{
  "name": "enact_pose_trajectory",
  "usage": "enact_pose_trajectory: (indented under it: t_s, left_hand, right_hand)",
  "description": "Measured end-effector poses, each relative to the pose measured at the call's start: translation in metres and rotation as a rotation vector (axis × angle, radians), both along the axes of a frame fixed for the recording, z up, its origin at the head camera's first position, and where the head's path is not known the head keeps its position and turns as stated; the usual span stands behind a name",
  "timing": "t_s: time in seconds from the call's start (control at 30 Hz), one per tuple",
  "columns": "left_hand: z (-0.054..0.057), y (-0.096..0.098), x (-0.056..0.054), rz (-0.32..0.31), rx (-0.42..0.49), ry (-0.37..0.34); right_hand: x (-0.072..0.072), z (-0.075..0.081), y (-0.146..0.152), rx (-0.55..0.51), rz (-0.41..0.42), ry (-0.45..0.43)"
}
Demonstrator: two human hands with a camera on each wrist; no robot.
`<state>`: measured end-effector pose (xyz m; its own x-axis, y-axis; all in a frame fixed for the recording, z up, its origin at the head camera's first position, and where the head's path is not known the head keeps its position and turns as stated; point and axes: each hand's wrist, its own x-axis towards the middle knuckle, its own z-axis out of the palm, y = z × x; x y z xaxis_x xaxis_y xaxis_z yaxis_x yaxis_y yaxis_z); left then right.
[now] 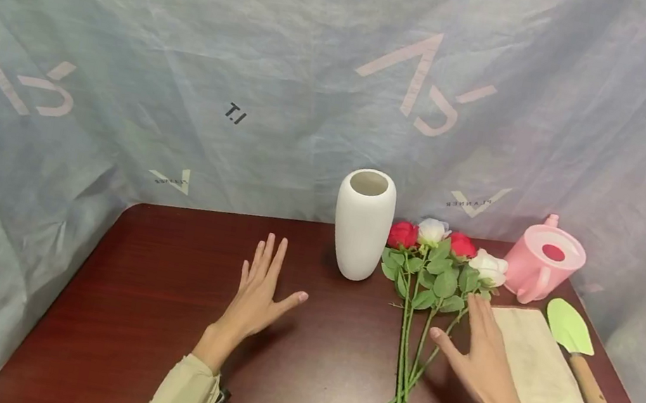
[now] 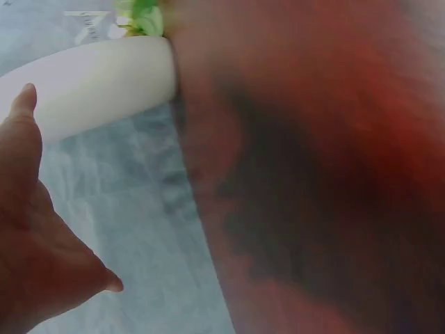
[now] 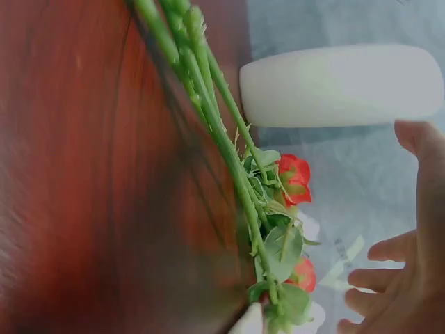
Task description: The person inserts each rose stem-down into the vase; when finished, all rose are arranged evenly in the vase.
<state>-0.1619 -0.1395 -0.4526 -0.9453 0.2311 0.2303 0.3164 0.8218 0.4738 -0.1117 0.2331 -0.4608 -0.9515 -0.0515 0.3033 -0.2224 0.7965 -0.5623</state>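
My left hand hovers over the left-middle of the table, fingers straight and thumb spread, holding nothing. On the other side, my right hand is held with straight fingers and thumb apart, its fingertips overlapping the flower leaves in the head view. Several long-stemmed roses, red and white, lie together, their green stems pointing toward me. A tall white vase stands upright between and beyond the hands. In the left wrist view the thumb overlaps the vase. The right wrist view shows the stems and a red bloom.
A pink watering can stands at the back right corner. Pale work gloves lie right of the roses, beside a small trowel with a green blade and wooden handle. A grey printed cloth hangs behind the dark red-brown table.
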Motion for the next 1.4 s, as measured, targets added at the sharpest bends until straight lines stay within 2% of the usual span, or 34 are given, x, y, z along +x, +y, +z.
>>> enact_pose_trajectory:
  t_s: [0.1,0.2,0.33,0.4,0.53,0.67,0.73,0.83,0.93,1.03,1.27,1.4]
  left_hand:
    - [0.010,0.008,-0.008,-0.018,0.102,-0.018]
    - [0.021,0.018,-0.017,-0.037,0.150,0.031]
    - [0.039,0.039,-0.033,-0.052,0.228,0.067]
    - [0.049,0.051,-0.041,-0.049,0.302,0.047]
    - [0.060,0.071,-0.056,-0.025,0.451,0.020]
    - [0.065,0.086,-0.068,-0.016,0.576,0.036]
    - [0.065,0.090,-0.073,-0.021,0.632,0.032]
    - [0.063,0.095,-0.078,-0.048,0.691,0.010]
    - [0.061,0.098,-0.080,-0.071,0.714,0.005]
    - [0.058,0.102,-0.082,-0.073,0.718,0.033]
    - [0.056,0.113,-0.086,-0.022,0.716,0.109]
    - [0.052,0.118,-0.088,0.008,0.723,0.151]
  right_hand:
    - [0.009,0.000,0.002,-0.128,-0.060,-0.031]
    - [0.017,-0.004,0.003,-0.223,-0.132,-0.057]
    - [0.020,-0.014,0.003,-0.446,-0.148,-0.187]
    - [0.019,-0.019,0.003,-0.588,-0.137,-0.270]
    - [0.011,-0.023,0.008,-0.778,-0.116,-0.383]
    - [-0.001,-0.027,0.018,-0.930,-0.044,-0.504]
    - [-0.007,-0.029,0.023,-0.984,0.016,-0.562]
    - [-0.013,-0.035,0.027,-1.064,0.060,-0.614]
    - [-0.015,-0.041,0.029,-1.092,0.069,-0.625]
    - [-0.015,-0.047,0.029,-1.093,0.075,-0.597]
    - [-0.012,-0.053,0.026,-1.131,0.118,-0.466]
    - [-0.012,-0.053,0.025,-1.137,0.094,-0.453]
